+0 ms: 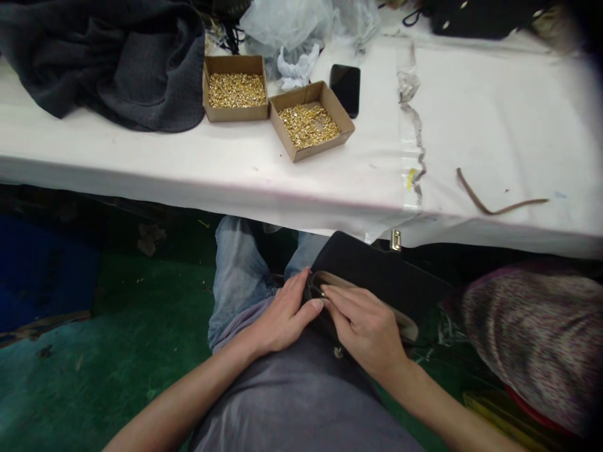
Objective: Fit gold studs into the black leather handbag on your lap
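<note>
The black bag (381, 267) lies across the wearer's lap, just below the front edge of the white-covered counter (494, 125). Its dark flap is spread out away from the body, and a tan lining (405, 323) shows along the open side. A metal clasp (396, 240) sits at the flap's far edge, right by the cloth's hanging edge.

Both hands are at the near left end of the bag. The left hand (282, 314) holds the bag's end, its fingers together along the edge and its thumb reaching toward the other hand. The right hand (367, 323) is narrow, with bent fingers gripping the bag's edge beside that thumb; whether a small part is between its fingertips is too hidden to tell. A small metal stud (338, 352) shows below the right hand.

On the counter stand two open cardboard boxes, the left box (240, 115) and the right box (320, 149), set close together at an angle, each holding small gold-coloured metal pieces (237, 90). A black phone (346, 89) lies just beside the right box. Dark cloth (155, 75) is heaped to the left, clear plastic bags (292, 25) lie behind the boxes, and a bent brown strip (492, 210) lies well apart to the right. Below are a green floor (155, 370) and a blue container (47, 276).
</note>
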